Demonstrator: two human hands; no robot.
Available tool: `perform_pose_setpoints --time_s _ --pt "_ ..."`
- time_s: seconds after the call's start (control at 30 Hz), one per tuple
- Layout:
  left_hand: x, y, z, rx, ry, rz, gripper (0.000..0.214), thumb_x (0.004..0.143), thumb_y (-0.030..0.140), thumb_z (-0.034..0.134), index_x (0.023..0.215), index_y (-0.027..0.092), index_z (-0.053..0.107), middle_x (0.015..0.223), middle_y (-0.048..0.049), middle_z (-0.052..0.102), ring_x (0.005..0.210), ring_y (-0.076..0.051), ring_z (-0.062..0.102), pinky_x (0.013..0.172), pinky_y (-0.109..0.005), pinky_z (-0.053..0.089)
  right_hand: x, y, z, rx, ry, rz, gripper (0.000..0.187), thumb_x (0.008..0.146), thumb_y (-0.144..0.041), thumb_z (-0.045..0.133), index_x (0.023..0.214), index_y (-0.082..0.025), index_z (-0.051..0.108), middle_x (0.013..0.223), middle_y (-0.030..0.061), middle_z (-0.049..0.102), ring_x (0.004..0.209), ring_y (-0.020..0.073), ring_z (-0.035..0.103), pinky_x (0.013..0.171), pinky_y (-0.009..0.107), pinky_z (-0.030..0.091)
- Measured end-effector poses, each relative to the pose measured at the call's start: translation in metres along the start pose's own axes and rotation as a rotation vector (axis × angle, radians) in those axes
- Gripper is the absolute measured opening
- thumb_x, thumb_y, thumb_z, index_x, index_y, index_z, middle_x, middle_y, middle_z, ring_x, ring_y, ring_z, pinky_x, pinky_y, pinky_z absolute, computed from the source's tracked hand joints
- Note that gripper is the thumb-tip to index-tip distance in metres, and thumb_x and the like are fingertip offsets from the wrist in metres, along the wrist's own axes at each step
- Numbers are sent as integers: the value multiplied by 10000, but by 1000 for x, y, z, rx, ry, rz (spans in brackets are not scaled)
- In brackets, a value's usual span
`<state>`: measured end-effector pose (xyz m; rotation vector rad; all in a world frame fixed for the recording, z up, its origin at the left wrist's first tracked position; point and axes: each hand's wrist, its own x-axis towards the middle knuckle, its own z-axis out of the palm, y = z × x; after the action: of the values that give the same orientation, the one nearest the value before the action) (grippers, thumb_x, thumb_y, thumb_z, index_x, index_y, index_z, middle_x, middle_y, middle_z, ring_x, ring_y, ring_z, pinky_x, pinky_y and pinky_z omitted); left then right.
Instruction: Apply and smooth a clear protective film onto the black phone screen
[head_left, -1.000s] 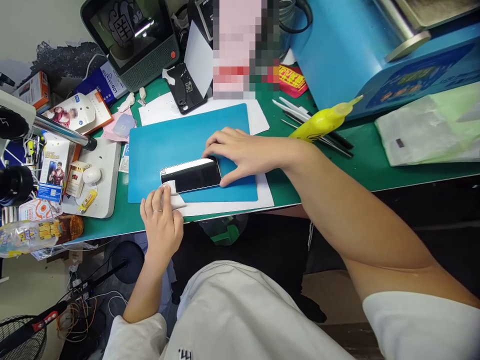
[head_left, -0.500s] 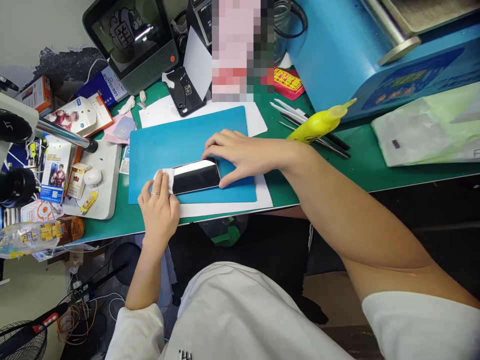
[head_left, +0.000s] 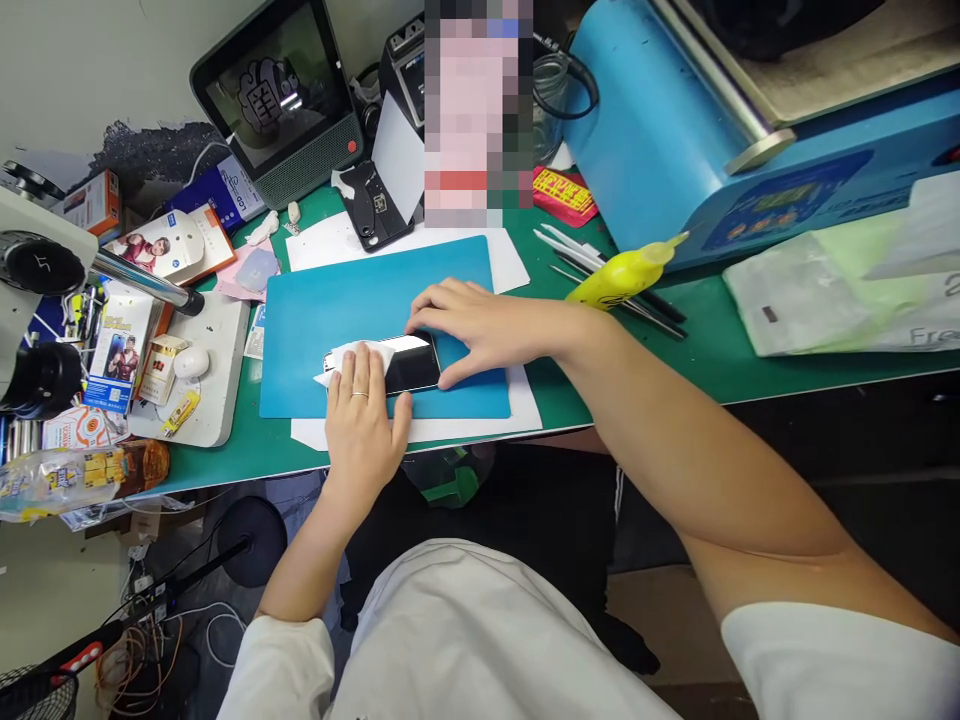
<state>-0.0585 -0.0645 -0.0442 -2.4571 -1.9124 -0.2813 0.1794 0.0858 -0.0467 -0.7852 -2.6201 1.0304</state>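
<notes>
Phone (head_left: 414, 373): blk. Cloth (head_left: 384, 353): wht. Mat (head_left: 337, 290): blue. Tabletop (head_left: 697, 352): grn. Squeeze btl (head_left: 624, 276): yel. Pkt (head_left: 564, 196): red w/ yel print. Sleeves (head_left: 289, 660): wht.

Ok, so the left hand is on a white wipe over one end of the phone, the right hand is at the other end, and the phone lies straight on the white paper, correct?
Not the paper: the head view shows the phone on the blue mat. The left hand, wipe and right hand are as you say.

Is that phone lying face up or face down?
Face up: its glossy black screen shows beside the white wipe under the left hand.
</notes>
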Motion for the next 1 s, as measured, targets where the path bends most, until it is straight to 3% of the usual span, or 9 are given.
perform_pose_setpoints --time_s 0.13,0.27,0.5,0.7,1.0 --pt "5 19 6 -4 -23 27 691 1175 512 450 1690 51 472 1783 -250 444 1688 -386 421 1363 -565 376 0 1 0 -4 3 -9 801 861 -808 712 1437 -254 673 1500 196 597 1369 470 496 1125 639 442" --pt "17 32 11 -20 -45 51 725 1169 581 459 1692 79 485 1788 -224 449 1700 -384 399 1372 -582 355 1 0 0 -5 -14 0 869 850 -755 736 1506 -194 636 1510 229 579 1384 481 481 1140 633 420" --pt "30 44 8 4 -105 53 677 1199 525 374 1700 84 489 1802 -185 438 1713 -356 379 1393 -568 328 0 1 0 -25 -8 -27 914 919 -728 667 1653 -205 517 1493 227 582 1339 460 504 1125 628 430" --pt "16 36 2 34 -147 117 625 1207 457 361 1710 108 484 1809 -155 432 1712 -344 383 1380 -576 353 -1 5 1 -45 1 -46 923 923 -772 667 1686 -281 496 1516 199 577 1346 463 498 1130 626 436" --pt "-18 15 -7 37 -145 180 614 1185 366 417 1754 135 407 1796 -168 453 1723 -327 359 1389 -554 334 -1 5 1 -48 -4 -23 944 908 -839 645 1651 -264 556 1548 205 556 1381 473 477 1146 637 430"
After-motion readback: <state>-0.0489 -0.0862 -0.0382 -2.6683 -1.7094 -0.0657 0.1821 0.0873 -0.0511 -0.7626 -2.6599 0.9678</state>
